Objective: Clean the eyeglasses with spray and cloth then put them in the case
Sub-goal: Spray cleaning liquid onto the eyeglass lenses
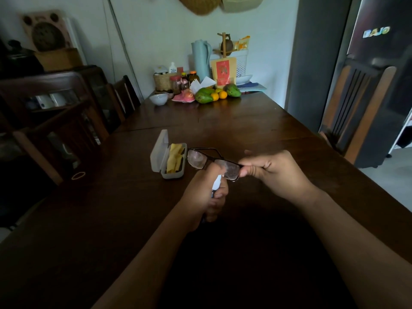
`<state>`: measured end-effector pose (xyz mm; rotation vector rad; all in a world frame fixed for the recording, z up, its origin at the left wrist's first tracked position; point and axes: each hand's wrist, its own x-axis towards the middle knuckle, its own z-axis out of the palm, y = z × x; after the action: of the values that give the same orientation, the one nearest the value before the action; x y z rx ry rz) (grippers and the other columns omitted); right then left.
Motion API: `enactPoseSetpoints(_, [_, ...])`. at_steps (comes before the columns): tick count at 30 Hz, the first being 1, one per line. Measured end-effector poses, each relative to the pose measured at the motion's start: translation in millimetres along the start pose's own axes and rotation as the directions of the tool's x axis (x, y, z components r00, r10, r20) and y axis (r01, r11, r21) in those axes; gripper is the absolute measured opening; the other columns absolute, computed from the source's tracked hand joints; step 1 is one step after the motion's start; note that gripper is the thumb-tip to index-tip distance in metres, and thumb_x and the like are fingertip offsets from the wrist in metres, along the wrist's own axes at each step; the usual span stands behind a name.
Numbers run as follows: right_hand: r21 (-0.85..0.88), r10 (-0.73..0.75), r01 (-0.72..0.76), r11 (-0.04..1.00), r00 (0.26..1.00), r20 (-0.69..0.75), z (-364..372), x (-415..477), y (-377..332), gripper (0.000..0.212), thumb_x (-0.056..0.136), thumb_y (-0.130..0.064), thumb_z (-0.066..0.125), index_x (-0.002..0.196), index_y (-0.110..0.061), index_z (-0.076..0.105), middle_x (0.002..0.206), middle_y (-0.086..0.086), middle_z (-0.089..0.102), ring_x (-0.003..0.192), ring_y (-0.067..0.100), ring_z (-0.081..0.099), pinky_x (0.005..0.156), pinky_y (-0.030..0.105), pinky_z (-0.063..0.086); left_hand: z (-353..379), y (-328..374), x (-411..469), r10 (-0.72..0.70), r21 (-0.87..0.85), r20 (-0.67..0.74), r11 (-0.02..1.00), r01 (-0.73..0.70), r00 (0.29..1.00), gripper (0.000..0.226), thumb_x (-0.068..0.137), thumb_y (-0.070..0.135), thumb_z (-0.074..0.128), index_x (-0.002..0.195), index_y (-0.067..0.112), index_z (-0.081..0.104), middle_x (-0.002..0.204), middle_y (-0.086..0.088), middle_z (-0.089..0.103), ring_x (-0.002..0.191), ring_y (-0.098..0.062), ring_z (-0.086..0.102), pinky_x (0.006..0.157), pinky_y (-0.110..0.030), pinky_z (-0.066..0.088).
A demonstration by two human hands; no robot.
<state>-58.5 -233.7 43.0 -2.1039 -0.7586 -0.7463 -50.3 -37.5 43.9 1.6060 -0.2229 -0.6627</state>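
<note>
The eyeglasses [197, 160] are held in the air above the middle of the dark wooden table [245, 126], lenses facing the person and spotted with droplets, their arms unfolded and pointing away. The right hand [272, 172] holds them by the right end of the frame, thumb and curled fingers pinched on the corner beside the lens. The left hand [205, 197] is wrapped around a small spray bottle [216, 182], fingers curled round its body and one finger lying over the white top, which sits just below and in front of the right-side lens. Only the white top and a sliver of the bottle show between the fingers. Just to the left of the glasses, the case [159, 156] stands open on the table, its pale lid tipped up on the left side. A yellow cloth [175, 160] lies crumpled inside the base of the case. Further left, near the table edge, lies a rubber band [72, 176]. At the far end of the table, well apart from the hands, are green mangoes [204, 95], oranges [222, 94], a white bowl [158, 99], a few jars and a pale blue jug [200, 60] against the wall. A dark fridge [379, 85] stands to the right, with a wooden chair [356, 103] in front of it.
</note>
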Motion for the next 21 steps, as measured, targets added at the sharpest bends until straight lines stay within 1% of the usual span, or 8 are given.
enactPoseSetpoints(3, [-0.004, -0.015, 0.015, 1.0, 1.0, 0.013, 0, 0, 3, 0.034, 0.084, -0.031, 0.067, 0.083, 0.001, 0.076, 0.075, 0.024, 0.071, 0.079, 0.026, 0.067, 0.094, 0.001, 0.039, -9, -1, -2, 0.087, 0.008, -0.066, 0.996, -0.087, 0.994, 0.054, 0.075, 0.064, 0.043, 0.046, 0.019, 0.041, 0.04, 0.002, 0.03, 0.035, -0.014, 0.024, 0.041, -0.022, 0.024])
enactPoseSetpoints(5, [-0.015, -0.008, 0.008, 1.0, 0.999, 0.031, 1, -1, 5, 0.035, 0.085, -0.031, 0.066, 0.084, 0.003, 0.075, 0.076, 0.027, 0.069, 0.078, 0.033, 0.067, 0.097, 0.003, 0.039, -20, -1, -6, 0.107, -0.04, -0.076, 0.993, -0.111, 0.991, 0.053, 0.081, 0.062, 0.041, 0.048, 0.02, 0.046, 0.042, 0.002, 0.034, 0.038, -0.015, 0.028, 0.042, -0.024, 0.028])
enactPoseSetpoints(8, [-0.046, 0.002, -0.001, 0.999, 1.0, 0.028, 2, -2, 5, 0.03, 0.082, -0.023, 0.068, 0.084, 0.006, 0.075, 0.076, 0.029, 0.069, 0.083, 0.031, 0.067, 0.1, 0.003, 0.038, -38, -2, -9, 0.065, -0.142, -0.138, 0.986, -0.085, 0.988, 0.044, 0.089, 0.035, 0.04, 0.049, 0.02, 0.051, 0.045, 0.003, 0.04, 0.038, -0.013, 0.037, 0.042, -0.022, 0.033])
enactPoseSetpoints(10, [-0.039, 0.029, -0.028, 0.999, 0.999, 0.027, 3, -2, 5, 0.024, 0.08, -0.018, 0.069, 0.086, 0.004, 0.077, 0.079, 0.023, 0.074, 0.09, 0.019, 0.071, 0.106, 0.013, 0.04, -47, -2, -11, 0.074, -0.197, -0.2, 0.974, -0.114, 0.977, 0.025, 0.084, 0.018, 0.046, 0.06, 0.013, 0.05, 0.046, 0.0, 0.045, 0.039, -0.014, 0.043, 0.043, -0.023, 0.037])
enactPoseSetpoints(12, [-0.039, 0.03, -0.029, 0.999, 0.999, 0.034, 5, -2, 6, 0.021, 0.079, -0.016, 0.071, 0.089, 0.001, 0.078, 0.082, 0.017, 0.076, 0.091, 0.016, 0.071, 0.109, 0.022, 0.042, -55, -5, -13, 0.151, -0.206, -0.243, 0.957, -0.203, 0.958, 0.017, 0.089, 0.004, 0.045, 0.073, 0.008, 0.05, 0.05, -0.006, 0.054, 0.044, -0.018, 0.053, 0.047, -0.027, 0.045])
enactPoseSetpoints(16, [-0.05, 0.034, -0.031, 0.998, 0.998, 0.046, 5, -3, 5, 0.025, 0.08, -0.019, 0.069, 0.091, 0.001, 0.078, 0.083, 0.019, 0.076, 0.098, 0.019, 0.067, 0.11, 0.015, 0.038, -75, -6, -22, 0.26, -0.088, -0.23, 0.954, -0.286, 0.938, 0.01, 0.097, 0.0, 0.048, 0.094, 0.001, 0.057, 0.077, -0.019, 0.074, 0.073, -0.029, 0.074, 0.065, -0.034, 0.06])
enactPoseSetpoints(18, [-0.018, 0.036, -0.035, 0.999, 0.999, 0.041, 6, -3, 4, 0.025, 0.079, -0.019, 0.069, 0.09, 0.002, 0.077, 0.084, 0.02, 0.076, 0.096, 0.013, 0.068, 0.109, 0.011, 0.035, -85, -3, -27, 0.27, 0.068, -0.201, 0.963, -0.262, 0.941, 0.011, 0.099, 0.007, 0.05, 0.1, 0.003, 0.06, 0.091, -0.014, 0.077, 0.089, -0.024, 0.075, 0.07, -0.027, 0.059])
enactPoseSetpoints(21, [0.0, 0.023, -0.023, 1.0, 0.998, 0.05, 8, -3, 4, 0.023, 0.079, -0.017, 0.069, 0.09, 0.001, 0.078, 0.085, 0.015, 0.077, 0.09, 0.0, 0.064, 0.11, 0.012, 0.034, -94, -4, -34, 0.277, 0.201, -0.241, 0.952, -0.231, 0.93, 0.014, 0.099, 0.011, 0.052, 0.104, 0.009, 0.064, 0.101, -0.006, 0.075, 0.092, -0.011, 0.073, 0.068, -0.017, 0.055])
